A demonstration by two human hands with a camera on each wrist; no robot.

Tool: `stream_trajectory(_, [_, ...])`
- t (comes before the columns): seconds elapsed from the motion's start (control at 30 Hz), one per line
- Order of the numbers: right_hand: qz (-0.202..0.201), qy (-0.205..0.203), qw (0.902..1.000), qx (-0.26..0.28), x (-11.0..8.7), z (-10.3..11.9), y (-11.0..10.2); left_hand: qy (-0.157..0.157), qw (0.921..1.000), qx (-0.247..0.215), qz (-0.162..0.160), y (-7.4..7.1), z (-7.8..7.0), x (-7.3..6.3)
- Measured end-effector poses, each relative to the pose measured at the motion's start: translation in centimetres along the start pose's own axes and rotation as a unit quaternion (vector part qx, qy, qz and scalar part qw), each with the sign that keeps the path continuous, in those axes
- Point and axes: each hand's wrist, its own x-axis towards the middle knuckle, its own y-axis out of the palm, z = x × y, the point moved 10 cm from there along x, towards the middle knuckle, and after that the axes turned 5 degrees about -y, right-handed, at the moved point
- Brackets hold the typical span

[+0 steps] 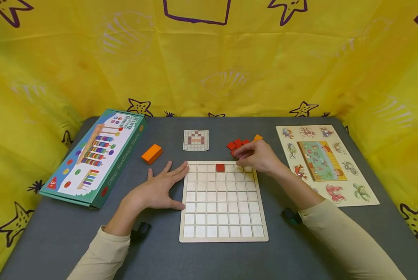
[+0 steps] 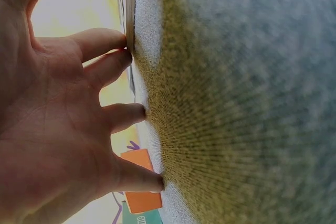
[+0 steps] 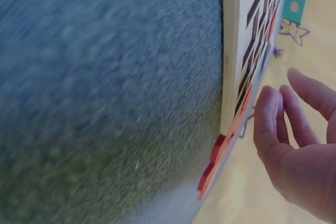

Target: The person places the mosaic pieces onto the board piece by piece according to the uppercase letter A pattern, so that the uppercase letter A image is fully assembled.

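Note:
A square wooden board [image 1: 224,240] with a grid of pale cells lies in the middle of the table, with one red tile [image 1: 220,167] in its top row. Along its left edge my left hand [image 1: 160,190] rests with fingers spread, thumb and index fingertips at the rim. My right hand [image 1: 259,157] hovers over the board's top right corner, beside a pile of red tiles [image 1: 237,143]. In the right wrist view, the fingers [image 3: 266,116] are loosely bent, apart from the thumb, with nothing between them. Orange tiles [image 1: 258,137] lie behind this hand, partly hidden.
Beyond the board lies a small pattern card [image 1: 196,140]. An orange block [image 1: 151,154] sits past my left fingers. A ring game box [image 1: 100,155] stands at the left, and a sea-animal puzzle board [image 1: 321,190] lies at the right, partly behind my right forearm.

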Motion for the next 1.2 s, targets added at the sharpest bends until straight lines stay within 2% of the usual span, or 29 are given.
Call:
stream_trajectory(0.17, [-0.009,0.005,0.9999,0.0,-0.3,-0.6,-0.8,-0.003,1.0,-0.001,0.002,0.0,0.1,0.0])
stream_trajectory(0.53, [-0.055,0.011,0.9984,0.008,-0.9,-2.2,-3.3,-0.006,1.0,-0.005,0.005,0.1,0.1,0.0])
stream_trajectory(1.03, [-0.097,0.038,0.9938,-0.039,-1.2,-4.2,-5.9,-0.007,1.0,-0.005,-0.001,0.0,0.3,-0.1])
stream_trajectory(1.2, [-0.104,0.041,0.9927,-0.046,-1.0,-4.8,-6.2,-0.003,1.0,-0.006,-0.003,0.1,0.3,-0.1])
